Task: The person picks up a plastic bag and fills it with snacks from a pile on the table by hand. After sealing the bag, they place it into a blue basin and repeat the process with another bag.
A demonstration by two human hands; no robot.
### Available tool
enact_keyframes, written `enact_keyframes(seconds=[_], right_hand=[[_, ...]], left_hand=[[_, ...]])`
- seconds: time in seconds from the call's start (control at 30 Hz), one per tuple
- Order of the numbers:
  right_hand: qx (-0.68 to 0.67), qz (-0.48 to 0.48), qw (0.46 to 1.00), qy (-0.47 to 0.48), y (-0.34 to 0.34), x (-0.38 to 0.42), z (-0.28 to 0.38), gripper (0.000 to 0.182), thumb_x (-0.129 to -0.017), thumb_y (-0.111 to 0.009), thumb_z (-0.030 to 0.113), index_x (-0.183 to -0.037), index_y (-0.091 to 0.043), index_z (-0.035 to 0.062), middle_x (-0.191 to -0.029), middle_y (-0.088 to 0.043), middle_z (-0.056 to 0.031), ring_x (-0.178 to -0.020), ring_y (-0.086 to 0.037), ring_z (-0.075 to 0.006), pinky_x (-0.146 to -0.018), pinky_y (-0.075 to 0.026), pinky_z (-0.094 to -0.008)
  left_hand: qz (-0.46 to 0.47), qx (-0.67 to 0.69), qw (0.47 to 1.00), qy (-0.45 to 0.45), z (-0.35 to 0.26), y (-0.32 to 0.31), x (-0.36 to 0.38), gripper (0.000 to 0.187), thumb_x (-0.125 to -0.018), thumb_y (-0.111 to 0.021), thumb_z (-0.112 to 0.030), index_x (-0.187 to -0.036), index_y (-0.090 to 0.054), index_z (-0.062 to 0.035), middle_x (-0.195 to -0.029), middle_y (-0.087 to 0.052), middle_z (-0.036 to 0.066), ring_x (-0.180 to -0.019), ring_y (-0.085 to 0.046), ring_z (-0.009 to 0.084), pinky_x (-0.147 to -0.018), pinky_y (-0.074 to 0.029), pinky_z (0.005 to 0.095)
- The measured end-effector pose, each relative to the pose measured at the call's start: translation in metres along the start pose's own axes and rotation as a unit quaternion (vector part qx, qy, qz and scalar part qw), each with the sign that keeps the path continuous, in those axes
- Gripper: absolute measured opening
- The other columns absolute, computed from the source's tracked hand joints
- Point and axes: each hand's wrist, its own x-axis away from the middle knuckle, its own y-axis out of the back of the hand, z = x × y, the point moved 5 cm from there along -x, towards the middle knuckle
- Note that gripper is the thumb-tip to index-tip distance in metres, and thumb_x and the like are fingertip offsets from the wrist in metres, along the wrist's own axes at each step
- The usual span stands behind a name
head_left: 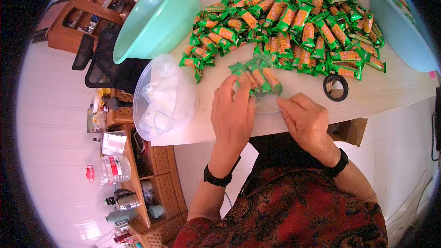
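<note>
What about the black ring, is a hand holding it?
No, the black ring lies on the table, while left hand and right hand touch the clear snack bag.

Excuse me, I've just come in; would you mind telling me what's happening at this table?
A person is handling a clear plastic bag with several small green-and-orange wrapped packets in it. The left hand is against its left side, and the right hand appears to pinch its near right edge. Beyond lies a large heap of similar packets. A translucent round plastic tub holding whitish plastic stands at the person's left.
</note>
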Motion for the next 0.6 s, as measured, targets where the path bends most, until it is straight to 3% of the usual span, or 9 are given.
enact_keyframes(seconds=[0.07,0.2,0.4,0.47,0.6], right_hand=[[0.004,0.002,1.0,0.016,-0.001,0.0,0.001,0.022,-0.075,-0.068,0.005,-0.097,-0.066,0.0079,-0.076,-0.057,-0.0063,-0.066,-0.061,-0.0257,-0.052,-0.05,-0.0368],[-0.009,-0.006,1.0,0.012,-0.002,0.001,-0.001,0.025,-0.072,-0.067,0.005,-0.097,-0.066,0.0088,-0.074,-0.056,-0.0054,-0.066,-0.06,-0.0251,-0.052,-0.05,-0.0363],[-0.001,0.014,1.0,-0.019,0.0,0.0,-0.001,0.025,-0.074,-0.07,0.001,-0.098,-0.069,0.0066,-0.075,-0.059,-0.0078,-0.065,-0.062,-0.0255,-0.053,-0.05,-0.0351],[0.006,0.013,1.0,-0.006,0.0,-0.001,0.0,0.029,-0.072,-0.068,0.001,-0.099,-0.069,0.0075,-0.074,-0.058,-0.0068,-0.063,-0.06,-0.025,-0.051,-0.049,-0.0351],[0.025,0.013,0.999,0.021,-0.002,0.003,-0.001,0.028,-0.075,-0.062,0.009,-0.103,-0.066,0.0075,-0.076,-0.054,-0.0049,-0.065,-0.059,-0.0226,-0.05,-0.049,-0.0353]], left_hand=[[0.031,-0.039,0.996,0.073,0.002,-0.004,-0.007,0.045,-0.078,-0.068,-0.007,-0.121,-0.058,-0.0095,-0.12,-0.055,0.017,-0.103,-0.057,0.0369,-0.085,-0.048,0.0443],[0.049,-0.041,0.993,0.099,0.002,-0.009,-0.016,0.04,-0.077,-0.065,-0.007,-0.116,-0.058,-0.0052,-0.119,-0.054,0.018,-0.104,-0.055,0.0369,-0.085,-0.047,0.044],[0.101,-0.123,0.986,-0.047,-0.023,0.016,-0.03,0.046,-0.079,-0.06,-0.002,-0.125,-0.057,-0.0077,-0.128,-0.051,0.02,-0.115,-0.051,0.0385,-0.095,-0.045,0.0434],[0.135,0.077,0.985,-0.076,-0.028,0.015,-0.036,0.049,-0.078,-0.056,0.001,-0.126,-0.058,-0.0075,-0.132,-0.049,0.021,-0.121,-0.047,0.0409,-0.101,-0.04,0.045],[0.13,0.101,0.981,-0.101,-0.031,-0.014,-0.061,0.046,-0.077,-0.055,0.002,-0.123,-0.059,-0.0057,-0.135,-0.048,0.02,-0.124,-0.044,0.0416,-0.103,-0.038,0.0473]])
